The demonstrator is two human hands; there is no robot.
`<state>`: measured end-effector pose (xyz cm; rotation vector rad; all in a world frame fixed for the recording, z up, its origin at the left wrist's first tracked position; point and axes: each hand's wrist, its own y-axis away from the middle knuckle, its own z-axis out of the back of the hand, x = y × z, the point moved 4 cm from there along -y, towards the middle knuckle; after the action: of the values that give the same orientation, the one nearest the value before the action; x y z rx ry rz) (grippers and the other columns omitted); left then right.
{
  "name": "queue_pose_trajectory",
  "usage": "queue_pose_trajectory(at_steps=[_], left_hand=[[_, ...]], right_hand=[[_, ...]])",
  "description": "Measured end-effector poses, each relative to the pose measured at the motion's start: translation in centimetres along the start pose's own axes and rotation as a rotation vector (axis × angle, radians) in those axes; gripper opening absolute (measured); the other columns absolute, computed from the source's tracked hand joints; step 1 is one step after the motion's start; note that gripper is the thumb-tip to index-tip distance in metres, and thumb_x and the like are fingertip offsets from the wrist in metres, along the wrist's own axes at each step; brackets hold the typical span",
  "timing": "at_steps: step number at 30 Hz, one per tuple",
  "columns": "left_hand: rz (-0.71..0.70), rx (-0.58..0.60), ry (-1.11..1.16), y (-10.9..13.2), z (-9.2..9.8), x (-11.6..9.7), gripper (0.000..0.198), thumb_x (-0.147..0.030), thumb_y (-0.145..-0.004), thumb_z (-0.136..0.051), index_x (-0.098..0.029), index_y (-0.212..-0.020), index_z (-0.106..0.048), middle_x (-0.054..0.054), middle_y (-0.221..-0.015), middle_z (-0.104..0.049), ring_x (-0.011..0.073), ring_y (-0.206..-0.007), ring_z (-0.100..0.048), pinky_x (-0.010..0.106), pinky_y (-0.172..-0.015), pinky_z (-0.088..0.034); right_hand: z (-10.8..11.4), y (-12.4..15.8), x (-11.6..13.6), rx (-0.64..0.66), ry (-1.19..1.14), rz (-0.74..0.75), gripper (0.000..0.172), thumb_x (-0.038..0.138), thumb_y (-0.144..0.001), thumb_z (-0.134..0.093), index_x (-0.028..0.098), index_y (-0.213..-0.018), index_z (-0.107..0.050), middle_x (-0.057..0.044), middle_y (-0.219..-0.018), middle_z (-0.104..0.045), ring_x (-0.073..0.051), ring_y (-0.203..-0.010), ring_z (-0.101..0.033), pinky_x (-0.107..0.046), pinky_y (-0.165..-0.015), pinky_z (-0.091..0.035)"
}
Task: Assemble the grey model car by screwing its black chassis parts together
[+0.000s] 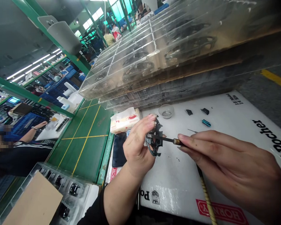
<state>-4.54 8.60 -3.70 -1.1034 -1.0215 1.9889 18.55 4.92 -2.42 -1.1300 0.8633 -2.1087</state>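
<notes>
My left hand (140, 142) is closed around a small black plastic part (157, 144) with curved, jagged edges. Between thumb and forefinger, my right hand (234, 165) pinches a slim tool (166, 139) with a flat dark metal shaft and a brass collar. The shaft lies across the black part, its end close to my left fingers. The rest of its handle is hidden by my right hand. From beneath that hand runs a yellow-and-black patterned rod (207, 197); whether my fingers touch it I cannot tell.
Stacked clear plastic trays (135, 73) rise behind the white printed mat (168, 178). On the mat are a small clear cup (166, 112), dark fragments (204, 111) and a blue-black piece (206, 123). A tissue pack (125, 121) and phone (119, 150) lie left. A co-worker's hand (41, 125) shows farther left.
</notes>
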Motion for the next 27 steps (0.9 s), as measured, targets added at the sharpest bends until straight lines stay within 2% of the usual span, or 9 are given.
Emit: queue_pose_trajectory(at_steps=[12, 18, 27], left_hand=[[0.005, 0.024, 0.014, -0.09, -0.08, 0.24, 0.047, -0.024, -0.116, -0.084, -0.019, -0.161, -0.076, 0.017, -0.154, -0.087, 0.0325, -0.145, -0.085, 0.051, -0.129, -0.069], [0.013, 0.004, -0.001, 0.08, -0.28, 0.42, 0.049, -0.019, -0.116, -0.082, -0.022, -0.164, -0.075, 0.015, -0.155, -0.087, 0.0332, -0.142, -0.087, 0.055, -0.126, -0.072], [0.024, -0.001, 0.013, 0.27, -0.49, 0.6, 0.051, -0.015, -0.115, -0.081, -0.023, -0.165, -0.075, 0.016, -0.156, -0.086, 0.0341, -0.143, -0.086, 0.056, -0.126, -0.072]], right_hand=[[-0.23, 0.32, -0.26, -0.019, -0.014, -0.057, 0.033, 0.003, -0.115, -0.077, 0.021, -0.142, -0.085, -0.007, -0.118, -0.09, -0.02, -0.098, -0.09, -0.029, -0.088, -0.075], [-0.5, 0.18, -0.2, -0.006, -0.011, -0.067, 0.033, 0.002, -0.114, -0.077, 0.02, -0.141, -0.084, -0.008, -0.118, -0.091, -0.021, -0.098, -0.091, -0.029, -0.083, -0.074], [-0.69, 0.2, -0.33, -0.003, -0.006, -0.077, 0.035, 0.003, -0.114, -0.078, 0.022, -0.143, -0.083, -0.007, -0.118, -0.091, -0.021, -0.099, -0.091, -0.029, -0.083, -0.074]])
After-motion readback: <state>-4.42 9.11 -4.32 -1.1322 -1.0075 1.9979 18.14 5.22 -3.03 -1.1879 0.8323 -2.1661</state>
